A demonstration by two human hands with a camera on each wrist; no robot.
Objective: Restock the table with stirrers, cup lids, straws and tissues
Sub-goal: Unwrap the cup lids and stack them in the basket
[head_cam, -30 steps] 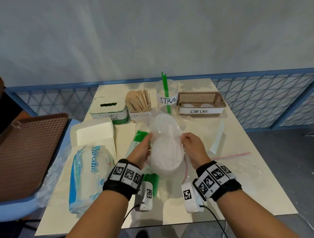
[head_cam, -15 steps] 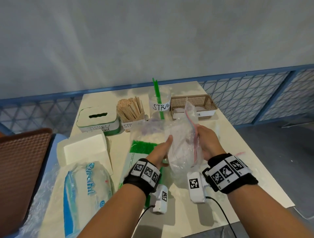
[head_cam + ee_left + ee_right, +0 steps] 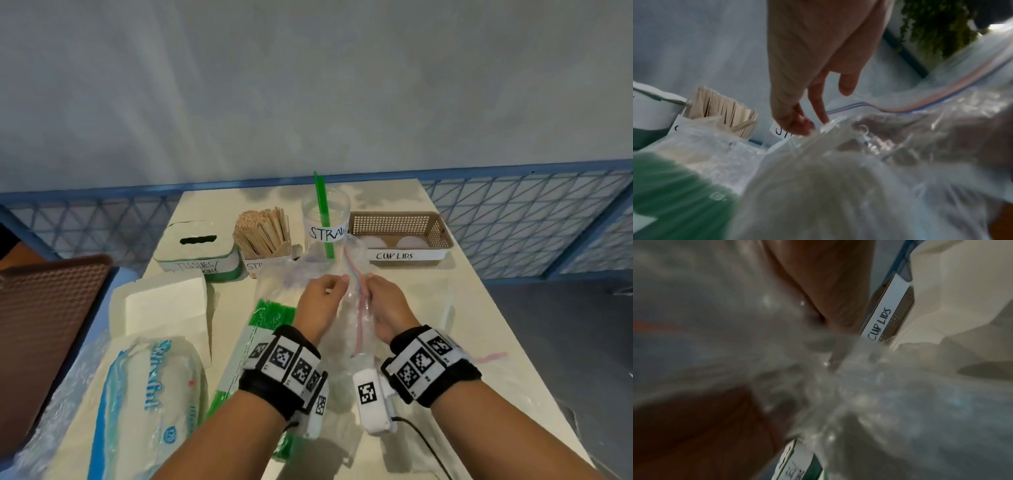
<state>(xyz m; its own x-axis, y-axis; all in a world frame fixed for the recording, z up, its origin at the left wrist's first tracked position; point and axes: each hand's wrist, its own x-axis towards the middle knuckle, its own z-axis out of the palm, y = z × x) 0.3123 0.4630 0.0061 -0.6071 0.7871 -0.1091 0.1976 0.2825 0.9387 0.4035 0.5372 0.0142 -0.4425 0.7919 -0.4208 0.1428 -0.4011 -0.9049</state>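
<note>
A clear zip bag (image 3: 346, 329) of white cup lids lies in front of me on the table, its red and blue zip strip (image 3: 356, 284) pointing away. My left hand (image 3: 337, 282) and right hand (image 3: 368, 281) pinch the bag's mouth on either side of the strip. In the left wrist view the thumb and forefinger (image 3: 807, 125) nip the plastic edge beside the zip strip (image 3: 920, 104). The right wrist view is blurred plastic (image 3: 838, 386). Behind stand the cup lids basket (image 3: 400, 226), straws jar (image 3: 325, 219), stirrers (image 3: 263, 233) and tissue box (image 3: 198, 246).
A pack of green straws (image 3: 270, 315) lies under my left wrist. A white tissue stack (image 3: 164, 305) and a wrapped tissue pack (image 3: 147, 394) lie at the left. A brown tray (image 3: 44, 335) sits off the table's left edge. Loose clear plastic (image 3: 442, 301) lies at the right.
The bag was held up between my palms, then turned. Both hands have moved to its far end and now pinch the zip mouth.
</note>
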